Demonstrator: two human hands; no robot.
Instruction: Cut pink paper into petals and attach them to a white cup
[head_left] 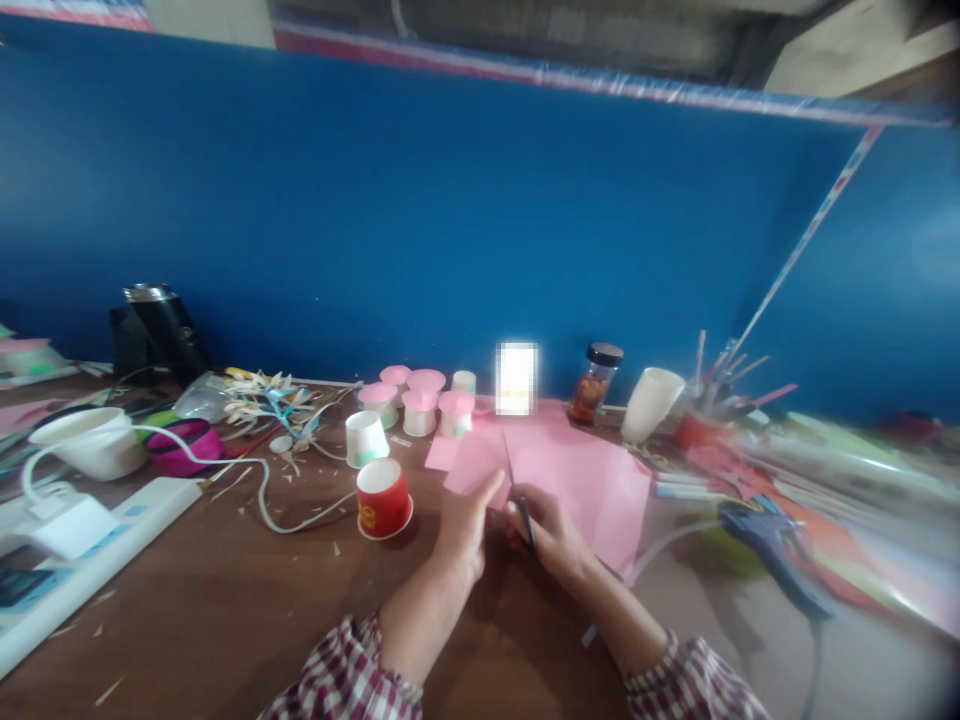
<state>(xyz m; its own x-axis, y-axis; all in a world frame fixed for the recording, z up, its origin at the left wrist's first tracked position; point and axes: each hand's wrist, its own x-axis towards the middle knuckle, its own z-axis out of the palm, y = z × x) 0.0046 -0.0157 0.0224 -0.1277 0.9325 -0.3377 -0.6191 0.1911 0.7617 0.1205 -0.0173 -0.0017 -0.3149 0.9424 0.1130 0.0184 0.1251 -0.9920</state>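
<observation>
Scissors (525, 521) sat in the closely curled right hand (553, 535) just below the frame's centre; the left hand (463, 528), thumb outstretched, seemed to pinch 1 piece of pink paper (474, 462) beside them. Cutting appeared underway; the next snip likely called for steady paper.

pink sheet (471, 464): matt ppr | sleeves (352, 675): cloth | tabletop (255, 625): smth, wood-look

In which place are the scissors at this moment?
In the head view, the scissors are slightly right of centre, in the right hand, beside the left hand and the pink paper.
</observation>
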